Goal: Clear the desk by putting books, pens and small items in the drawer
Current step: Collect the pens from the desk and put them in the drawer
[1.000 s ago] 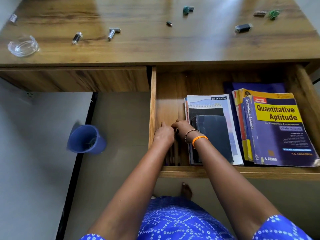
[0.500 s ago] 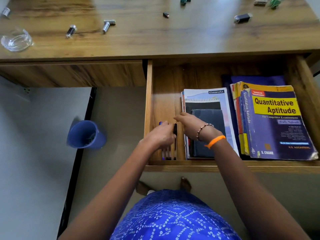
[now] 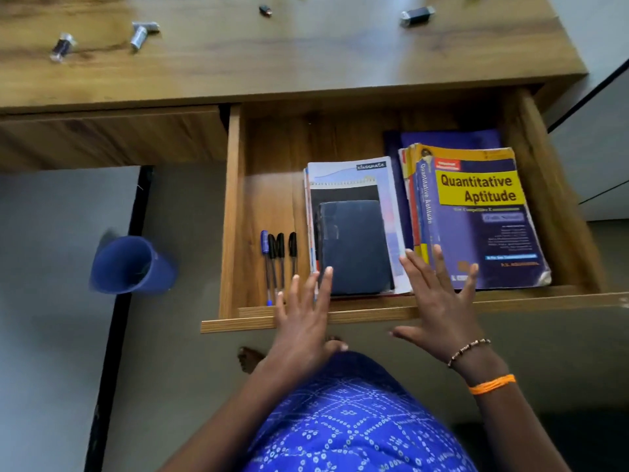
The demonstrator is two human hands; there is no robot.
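Change: both hands, a moment ago down among the pens at the drawer's left side, are now lifted clear, leaving the pens in a tidy row; by this reading the pen step is finished and the small items remain.
Left hand (image 3: 304, 315): fingers straight and spread, holding nothing, over the drawer's front edge; its fingertips reach just right of the pens' near ends.
Right hand (image 3: 442, 301): fingers likewise straight and apart, empty, with fingertips over the near corner of the yellow-and-purple book.
Drawer (image 3: 235, 212): pulled fully out beneath the desk edge, its front rail passing under both palms.
Pens (image 3: 279, 264): four, side by side on the drawer floor, caps pointing away, just left of the left hand's fingers and apart from them.
Notebook stack (image 3: 354, 233): a dark diary lies on a spiral pad on a pale notebook, between the pens and the large book, between the two hands.
Quantitative Aptitude book (image 3: 476, 212): tops the right-hand pile, with a purple cover showing beneath its far edge.
Desk top (image 3: 306, 52): beyond the drawer, well apart from either hand.
Small items: two silvery pieces at far left (image 3: 141, 35), a tiny dark piece (image 3: 265, 10) and a dark block (image 3: 417, 15) farther right; too blurred to name, all yet to be gathered.
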